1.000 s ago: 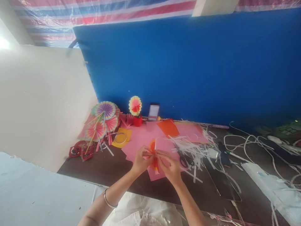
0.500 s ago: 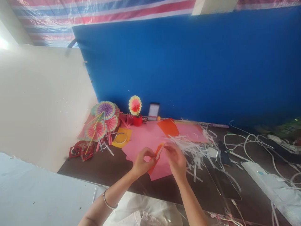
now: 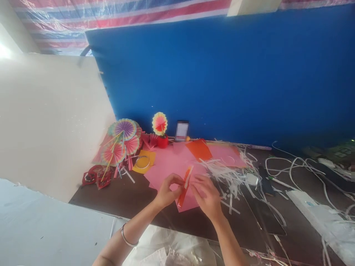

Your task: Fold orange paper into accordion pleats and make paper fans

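Note:
My left hand (image 3: 168,190) is closed, thumb and fingers pinching a narrow folded strip of orange paper (image 3: 181,197). A whitish band, which looks like tape, runs along the paper's upper part. The strip stands slanted above pink paper sheets (image 3: 163,162) on the dark table. Just to its right is my right hand (image 3: 206,195), fingers stretched toward the strip and apart from each other. Whether its fingertips touch the paper is hard to make out. A silver bangle (image 3: 126,236) circles my left wrist.
Pleated paper fans (image 3: 118,140) lie at the left, near a red potted paper flower (image 3: 160,125). Loose white strips (image 3: 230,173) are heaped right of the pink sheets, below an orange sheet (image 3: 199,149). White cables (image 3: 291,162) and a dark phone-like slab (image 3: 267,218) lie farther right.
My right hand has moved down from the strip's top end, and its fingers have spread. More of the orange strip shows now. My left hand keeps its pinch in nearly the same place.

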The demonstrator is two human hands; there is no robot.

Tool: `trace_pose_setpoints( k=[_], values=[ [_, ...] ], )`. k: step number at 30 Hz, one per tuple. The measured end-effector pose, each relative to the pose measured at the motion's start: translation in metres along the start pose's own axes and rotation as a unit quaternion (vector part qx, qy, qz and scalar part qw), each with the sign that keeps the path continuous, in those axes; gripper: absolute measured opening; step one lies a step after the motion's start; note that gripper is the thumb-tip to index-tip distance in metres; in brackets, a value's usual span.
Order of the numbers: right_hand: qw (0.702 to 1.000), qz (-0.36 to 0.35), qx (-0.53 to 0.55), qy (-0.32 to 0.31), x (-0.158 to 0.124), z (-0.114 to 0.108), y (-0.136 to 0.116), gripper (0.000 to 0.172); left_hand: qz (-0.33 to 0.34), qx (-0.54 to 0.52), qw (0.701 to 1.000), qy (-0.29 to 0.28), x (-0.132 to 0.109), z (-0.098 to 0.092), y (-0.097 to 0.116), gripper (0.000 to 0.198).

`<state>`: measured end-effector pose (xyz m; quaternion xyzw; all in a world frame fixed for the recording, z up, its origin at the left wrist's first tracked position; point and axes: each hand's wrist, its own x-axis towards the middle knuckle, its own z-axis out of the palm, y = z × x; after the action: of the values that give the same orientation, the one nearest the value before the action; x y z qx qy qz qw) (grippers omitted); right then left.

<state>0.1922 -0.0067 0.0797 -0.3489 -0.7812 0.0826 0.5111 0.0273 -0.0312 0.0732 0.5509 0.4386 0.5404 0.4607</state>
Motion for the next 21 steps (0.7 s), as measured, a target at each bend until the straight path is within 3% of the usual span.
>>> trace_pose_setpoints(
  k=[3, 5, 16, 21],
  values=[
    [0.995, -0.056, -0.024, -0.085, -0.002, -0.005, -0.004, 0.018, 0.015, 0.014, 1.000, 0.013, 0.001, 0.001, 0.001, 0.015],
    [0.992, -0.065, -0.032, -0.104, -0.002, -0.005, -0.005, 0.020, 0.018, 0.022, 0.999, 0.021, 0.002, 0.002, 0.001, 0.017],
    [0.993, -0.044, -0.028, -0.109, -0.007, 0.008, -0.003, 0.023, -0.012, 0.026, 0.998, 0.059, 0.002, 0.005, -0.004, 0.016],
    [0.994, -0.012, -0.023, -0.108, -0.002, 0.022, 0.013, 0.021, 0.016, 0.048, 0.997, 0.063, 0.018, 0.003, -0.018, 0.011]
  ],
)
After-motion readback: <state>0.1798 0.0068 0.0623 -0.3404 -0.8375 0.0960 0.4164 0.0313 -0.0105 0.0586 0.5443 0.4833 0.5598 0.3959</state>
